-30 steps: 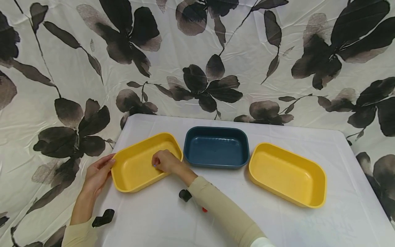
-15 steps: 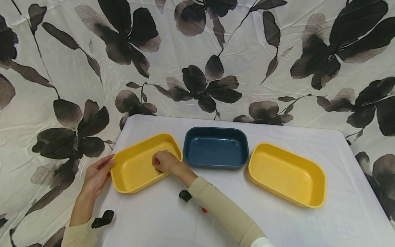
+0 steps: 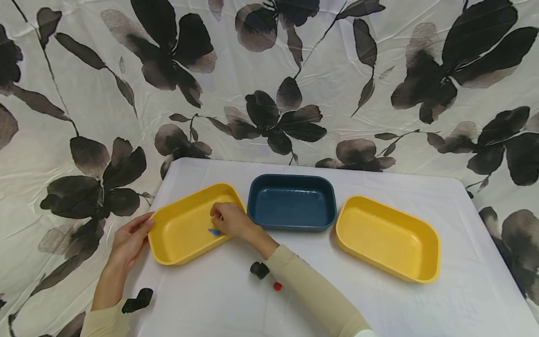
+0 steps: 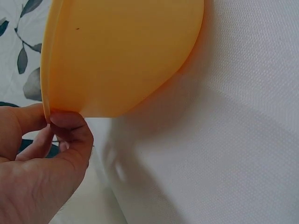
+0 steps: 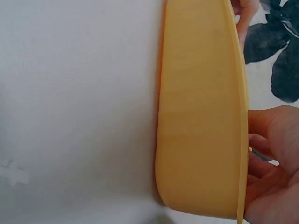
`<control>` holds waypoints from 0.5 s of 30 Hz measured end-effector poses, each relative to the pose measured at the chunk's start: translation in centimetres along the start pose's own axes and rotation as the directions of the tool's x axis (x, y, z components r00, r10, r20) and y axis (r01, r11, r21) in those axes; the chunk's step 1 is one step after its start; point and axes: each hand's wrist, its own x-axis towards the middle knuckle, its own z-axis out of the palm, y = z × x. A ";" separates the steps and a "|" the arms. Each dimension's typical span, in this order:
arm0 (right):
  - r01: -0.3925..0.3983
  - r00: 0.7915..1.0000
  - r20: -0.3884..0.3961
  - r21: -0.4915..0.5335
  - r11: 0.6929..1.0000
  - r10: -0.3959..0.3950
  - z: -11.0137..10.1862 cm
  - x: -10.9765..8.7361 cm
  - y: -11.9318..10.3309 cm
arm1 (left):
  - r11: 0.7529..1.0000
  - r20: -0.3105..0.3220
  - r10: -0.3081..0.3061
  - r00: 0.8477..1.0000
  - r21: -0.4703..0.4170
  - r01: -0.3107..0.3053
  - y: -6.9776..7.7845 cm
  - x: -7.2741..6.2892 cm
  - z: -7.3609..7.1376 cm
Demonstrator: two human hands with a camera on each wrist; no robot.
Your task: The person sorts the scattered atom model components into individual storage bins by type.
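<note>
In the head view, my left hand (image 3: 128,241) pinches the rim at the left end of a yellow tray (image 3: 168,238). The left wrist view shows thumb and fingers on either side of that rim (image 4: 46,88). A small, slim blue piece (image 3: 214,231) lies in the tray near its front wall; its kind is too small to tell. Just above and to the right of it hovers my right hand (image 3: 231,220), fingers loosely bent, apart from the blue piece. In the right wrist view, my right hand (image 5: 275,163) shows partly over the tray's wall (image 5: 201,116), nothing visibly held.
A dark blue tray (image 3: 292,225) stands in the middle, and a second yellow tray (image 3: 387,238) at the right. On the white cloth (image 3: 219,299), a small red round thing (image 3: 277,286) sits beside the right sleeve. Black wrist cameras (image 3: 259,270) are worn on both arms.
My right hand has let go of the blue piece, now visible in the tray, and has shifted slightly right. More of the red round thing shows. The left hand keeps its grip.
</note>
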 end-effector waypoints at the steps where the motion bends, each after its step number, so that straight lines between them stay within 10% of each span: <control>1: 0.009 1.000 -0.009 0.012 1.000 -0.009 -0.1 -0.1 0.0 | 1.000 0.001 0.000 1.000 -0.001 0.000 0.0 0.0 0.0; 15: 0.090 0.984 -0.162 0.096 0.991 -0.074 -1.0 -1.9 0.5 | 1.000 0.000 0.003 1.000 -0.005 -0.003 -0.1 0.1 -0.1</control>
